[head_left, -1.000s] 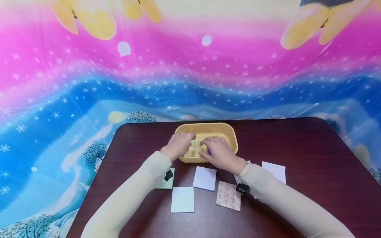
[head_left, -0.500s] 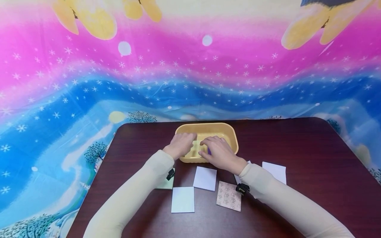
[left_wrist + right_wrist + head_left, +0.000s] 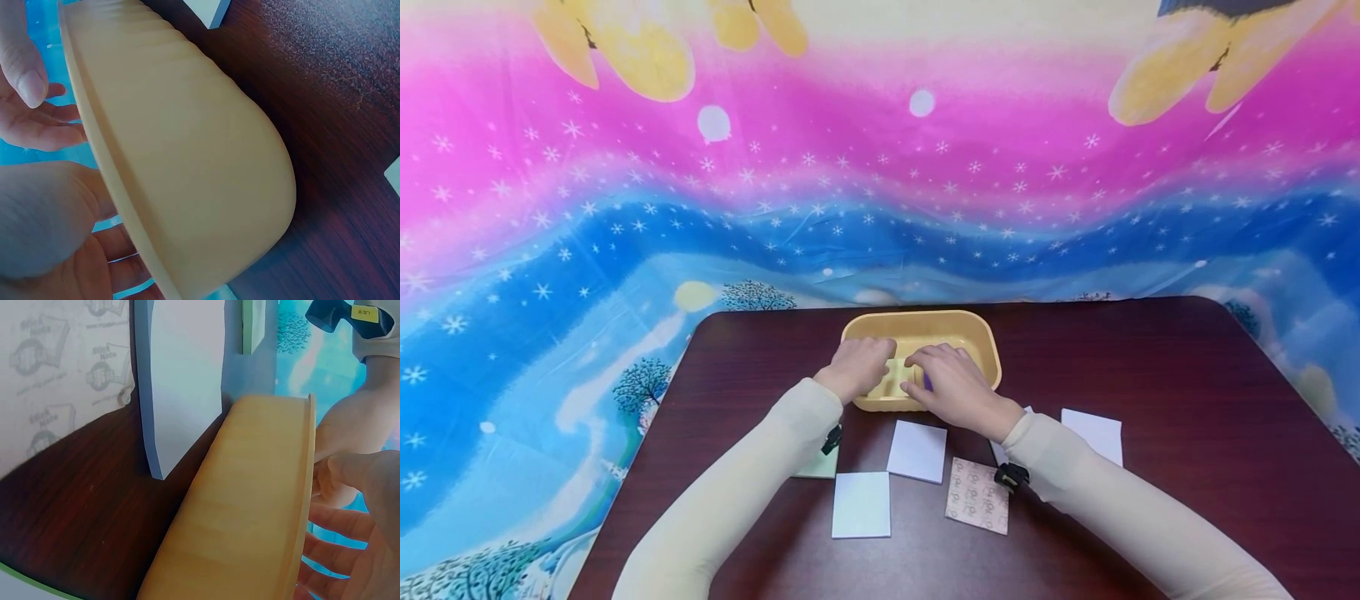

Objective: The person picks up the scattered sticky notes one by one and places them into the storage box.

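Note:
A pale yellow basin (image 3: pixel 977 329) stands near the table's far edge. My left hand (image 3: pixel 859 367) reaches over its left side with curled fingers. A pale yellow sticky note pad (image 3: pixel 898 382) sits against that hand inside the basin; the grip itself is hidden. The right hand (image 3: pixel 955 387) bends over the basin's right part, thumb and forefinger apart. Something purple (image 3: pixel 928 382) shows beneath it, mostly covered. Both wrist views show fingers passing behind the basin's rim (image 3: pixel 305 506), so the fingertips are out of sight. In the right wrist view the left hand's fingers (image 3: pixel 328 484) are bunched.
Several square sticky note pads lie in front of the basin: a white one (image 3: pixel 917 451), a pale green-white one (image 3: pixel 861 504), one with a printed pinkish backing (image 3: pixel 977 495) and another white one (image 3: pixel 1093 433). A green pad (image 3: pixel 820 463) is partly under the left sleeve.
My left hand has shifted slightly right. The pale yellow pad beside it has moved a little right, and its upper edge sits lower. The right hand stays nearly still.

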Demonstrator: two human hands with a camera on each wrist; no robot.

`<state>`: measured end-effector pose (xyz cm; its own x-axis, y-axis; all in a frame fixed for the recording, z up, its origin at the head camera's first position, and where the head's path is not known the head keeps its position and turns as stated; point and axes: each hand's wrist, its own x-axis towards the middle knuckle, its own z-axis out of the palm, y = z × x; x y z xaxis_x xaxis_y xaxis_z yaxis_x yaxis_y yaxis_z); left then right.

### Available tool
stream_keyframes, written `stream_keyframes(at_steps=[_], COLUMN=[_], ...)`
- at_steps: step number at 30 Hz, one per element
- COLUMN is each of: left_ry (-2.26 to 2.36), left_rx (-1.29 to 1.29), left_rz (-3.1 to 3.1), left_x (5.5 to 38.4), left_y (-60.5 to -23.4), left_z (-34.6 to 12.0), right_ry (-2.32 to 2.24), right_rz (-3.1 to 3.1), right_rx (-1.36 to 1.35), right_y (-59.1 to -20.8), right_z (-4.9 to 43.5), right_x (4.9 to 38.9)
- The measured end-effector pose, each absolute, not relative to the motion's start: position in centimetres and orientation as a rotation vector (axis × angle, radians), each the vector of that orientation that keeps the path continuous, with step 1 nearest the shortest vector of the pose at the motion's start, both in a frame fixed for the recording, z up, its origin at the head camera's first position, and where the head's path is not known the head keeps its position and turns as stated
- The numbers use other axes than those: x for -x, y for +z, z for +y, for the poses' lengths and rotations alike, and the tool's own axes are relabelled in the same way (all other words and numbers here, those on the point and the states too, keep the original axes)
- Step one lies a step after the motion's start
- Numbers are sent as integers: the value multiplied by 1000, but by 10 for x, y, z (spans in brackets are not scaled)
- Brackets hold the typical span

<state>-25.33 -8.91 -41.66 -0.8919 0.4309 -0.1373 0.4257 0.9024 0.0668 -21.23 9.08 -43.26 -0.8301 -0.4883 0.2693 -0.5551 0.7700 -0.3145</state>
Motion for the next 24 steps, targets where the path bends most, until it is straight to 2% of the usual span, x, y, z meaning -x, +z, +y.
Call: stream_keyframes(at_steps=[24], left_ry=[17], left_rx=[-608], left_rz=[2877], left_x=[255], left_y=[-419], left_z=[-87], right_ry=[567], right_rz=[-2796], right_rx=[-833], right_y=[-435], right_z=[90], right_x=[213])
